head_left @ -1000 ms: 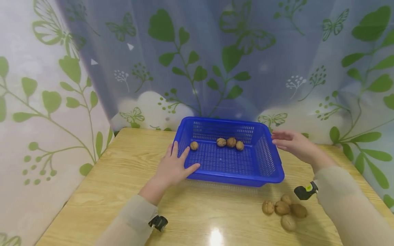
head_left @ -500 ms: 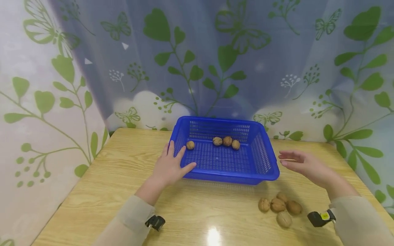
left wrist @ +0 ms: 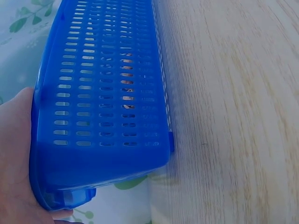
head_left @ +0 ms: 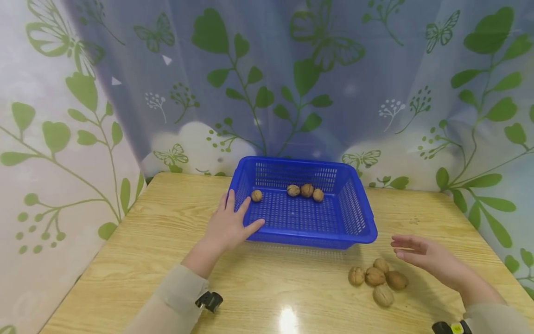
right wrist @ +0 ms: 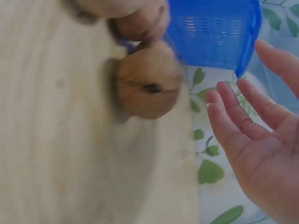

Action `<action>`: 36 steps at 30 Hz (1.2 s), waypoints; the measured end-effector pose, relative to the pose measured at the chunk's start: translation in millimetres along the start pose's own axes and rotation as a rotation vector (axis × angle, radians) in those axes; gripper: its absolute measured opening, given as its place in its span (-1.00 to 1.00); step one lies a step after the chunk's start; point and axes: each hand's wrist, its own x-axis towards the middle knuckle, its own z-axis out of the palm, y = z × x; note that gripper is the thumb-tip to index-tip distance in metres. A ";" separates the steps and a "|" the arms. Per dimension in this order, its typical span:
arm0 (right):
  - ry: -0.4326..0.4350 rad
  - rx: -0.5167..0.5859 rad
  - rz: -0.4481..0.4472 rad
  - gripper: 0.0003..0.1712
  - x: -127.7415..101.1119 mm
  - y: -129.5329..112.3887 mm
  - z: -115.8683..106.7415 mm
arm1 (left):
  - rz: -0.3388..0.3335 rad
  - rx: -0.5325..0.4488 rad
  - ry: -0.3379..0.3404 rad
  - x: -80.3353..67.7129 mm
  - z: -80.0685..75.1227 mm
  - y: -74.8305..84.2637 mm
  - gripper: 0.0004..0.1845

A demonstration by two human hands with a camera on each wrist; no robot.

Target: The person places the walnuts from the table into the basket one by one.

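Observation:
A blue plastic basket (head_left: 300,236) with perforated walls stands on the table, several walnuts (head_left: 306,190) lying on its floor. My left hand (head_left: 227,227) rests with spread fingers on its left front corner; in the left wrist view that hand (left wrist: 16,154) lies along the rim. To the right of the basket, my right hand (head_left: 431,260) is in the air beside a loose cluster of walnuts (head_left: 375,276). Its fingers are relaxed and hold nothing. In the right wrist view, a walnut (right wrist: 148,81) sits close by the open fingers (right wrist: 224,123).
The light wooden table (head_left: 137,260) runs back to a patterned curtain (head_left: 275,83) with green leaves and butterflies, right behind the basket. Another printed cloth (head_left: 54,153) hangs along the left side.
My right hand has come back from the basket's right rim toward the front right, near the loose walnuts. The left hand stays on the basket's corner; the head view has shifted slightly.

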 end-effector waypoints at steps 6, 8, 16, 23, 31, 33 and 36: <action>-0.093 0.063 -0.075 -0.40 -5.8 20.3 6.3 | -0.001 -0.007 0.002 -0.8 -2.3 0.4 -0.09; -0.116 0.076 -0.086 -0.40 -8.2 23.6 8.2 | 0.003 -0.010 0.010 0.2 -1.5 -0.4 -0.08; -0.112 -0.007 -0.045 -0.42 -9.3 28.9 17.1 | 0.006 -0.008 0.011 1.2 0.1 -2.2 -0.06; -0.096 -0.039 -0.055 -0.45 -9.4 32.1 20.8 | 0.003 -0.009 0.004 0.1 -0.1 0.3 -0.07; -0.022 -0.094 -0.045 -0.48 -13.4 30.9 18.9 | 0.010 0.000 0.001 0.5 0.2 2.6 -0.08; -0.012 -0.090 -0.033 -0.47 -14.4 29.0 18.2 | 0.006 0.003 0.001 1.0 1.3 1.7 -0.08; 0.026 -0.109 -0.027 -0.47 -15.2 24.4 16.3 | 0.000 0.010 0.005 2.4 2.8 -0.1 -0.07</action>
